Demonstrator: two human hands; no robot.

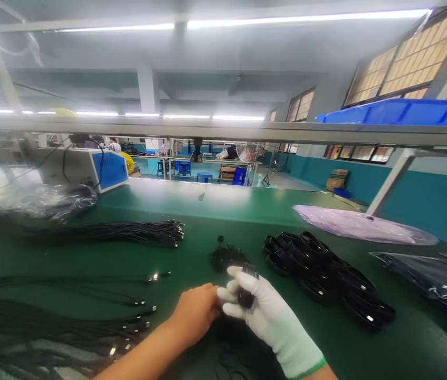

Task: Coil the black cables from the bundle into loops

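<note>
My right hand (265, 311), in a white glove with a green cuff edge, is closed around a small coiled black cable (246, 296). My bare left hand (196, 314) is beside it, fingers curled and touching or nearly touching the gloved fingertips. Whatever the left fingers hold is hidden behind the hand. Just beyond the hands lies a small heap of black rings or ties (227, 257). More dark loops, blurred, lie on the green table (243, 211) below my wrists.
Coiled black cables (318, 264) are piled on the right. Straight black cables (144, 232) lie in bundles on the left. A white and blue machine (108, 170) stands at the back left, near clear plastic bags (65, 200). A pink plastic bag (361, 226) and a black bag (429, 277) lie right.
</note>
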